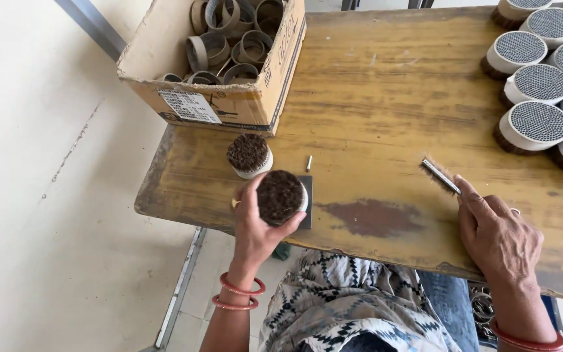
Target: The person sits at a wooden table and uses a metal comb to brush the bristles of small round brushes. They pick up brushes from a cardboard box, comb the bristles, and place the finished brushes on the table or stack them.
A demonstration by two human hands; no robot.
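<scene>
Head view shows the left hand (255, 225) curled around a round brush head (280, 195) over the table's (373, 117) near edge, the right hand (496, 238) pinching a small comb (440, 176), 1 brush head (249, 155) beside it and a finished-looking cluster (542, 65) far right.

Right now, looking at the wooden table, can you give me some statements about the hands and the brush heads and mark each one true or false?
1. The left hand holds a round brush head with dark bristles facing up. True.
2. The right hand is empty. False: it holds a small comb tool resting on the table.
3. The cardboard box contains metal rings. True.
4. The second brush head lies inside the box. False: it stands on the table, in front of the box.
5. The stacked brush heads sit at the table's right side. True.
</scene>
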